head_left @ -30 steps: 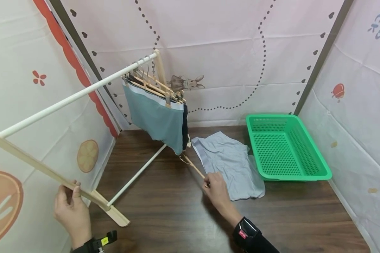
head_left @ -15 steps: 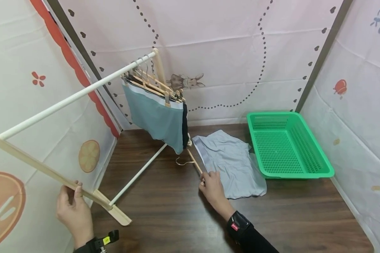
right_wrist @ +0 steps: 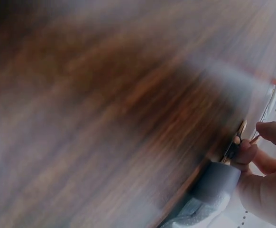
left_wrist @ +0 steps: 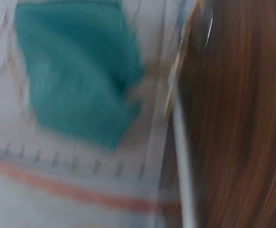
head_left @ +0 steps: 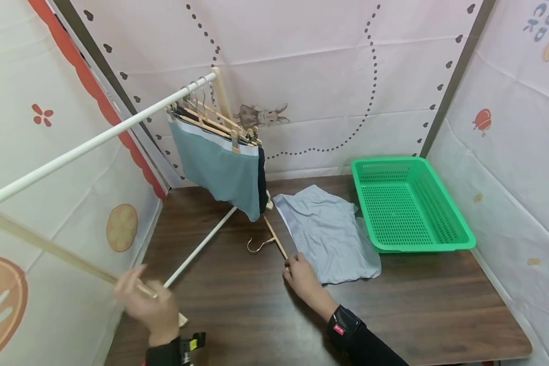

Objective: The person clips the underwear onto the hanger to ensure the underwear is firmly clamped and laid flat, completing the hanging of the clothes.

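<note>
My right hand (head_left: 304,279) pinches one end of a wooden clip hanger (head_left: 276,238), whose metal hook points left over the table. Right beside it, light blue-grey shorts (head_left: 327,236) lie spread on the tabletop. My left hand (head_left: 148,302), blurred, is in front of the rack's lower end with fingers loosely extended, holding nothing that I can see. Teal shorts (head_left: 217,168) with a pale waistband hang from the rack's white rail (head_left: 96,134), dark garments behind them. In the right wrist view, fingers (right_wrist: 271,164) hold the hanger's end near a clip.
A green perforated basket (head_left: 455,246) stands at the back right of the brown wooden table (head_left: 393,315). The rack's lower white bar (head_left: 201,246) runs across the table's left part. Printed cloth walls (head_left: 302,30) enclose the back and both sides.
My left hand has let go of the rack's wooden side post and moved right. The hanger has turned in my right hand, its hook swinging to the left and towards me. The shorts stay put.
</note>
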The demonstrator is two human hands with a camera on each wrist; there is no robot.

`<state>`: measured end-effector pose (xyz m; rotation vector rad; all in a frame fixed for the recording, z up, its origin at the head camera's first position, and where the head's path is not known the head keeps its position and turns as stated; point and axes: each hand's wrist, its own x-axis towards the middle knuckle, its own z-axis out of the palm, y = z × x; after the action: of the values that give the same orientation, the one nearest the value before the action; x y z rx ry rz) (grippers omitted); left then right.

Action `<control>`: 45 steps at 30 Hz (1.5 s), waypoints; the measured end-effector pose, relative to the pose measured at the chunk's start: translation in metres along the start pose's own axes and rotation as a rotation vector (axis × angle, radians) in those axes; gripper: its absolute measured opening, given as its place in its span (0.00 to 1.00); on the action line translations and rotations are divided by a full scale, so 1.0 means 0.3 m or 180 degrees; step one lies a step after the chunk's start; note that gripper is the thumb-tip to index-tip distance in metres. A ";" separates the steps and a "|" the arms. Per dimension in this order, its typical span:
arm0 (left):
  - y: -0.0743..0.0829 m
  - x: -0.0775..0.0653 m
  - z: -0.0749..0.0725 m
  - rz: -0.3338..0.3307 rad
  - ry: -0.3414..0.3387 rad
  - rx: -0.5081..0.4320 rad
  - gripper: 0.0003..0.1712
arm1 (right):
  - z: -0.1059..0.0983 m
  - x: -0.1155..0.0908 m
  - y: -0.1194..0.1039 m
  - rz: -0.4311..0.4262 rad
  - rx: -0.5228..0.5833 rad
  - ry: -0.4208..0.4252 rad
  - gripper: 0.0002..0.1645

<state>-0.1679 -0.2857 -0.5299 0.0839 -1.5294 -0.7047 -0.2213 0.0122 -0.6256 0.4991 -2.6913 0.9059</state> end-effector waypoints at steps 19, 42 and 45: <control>0.151 -0.407 0.471 0.0338 -0.5355 0.0363 0.34 | -0.024 -0.007 -0.018 -0.0093 -0.0243 -0.0292 0.22; 0.302 -0.476 0.361 -0.0627 -0.4819 0.0220 0.14 | -0.207 -0.108 0.149 0.0333 -0.0145 -0.0498 0.30; 0.322 -0.502 0.345 -0.0627 -0.4749 0.0189 0.13 | -0.200 -0.109 0.148 0.0395 -0.0162 -0.0491 0.30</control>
<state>-0.2114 -0.0996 -0.6082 -0.3331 -2.9887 -0.9252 -0.2015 0.0903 -0.6143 0.4105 -2.9052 0.8607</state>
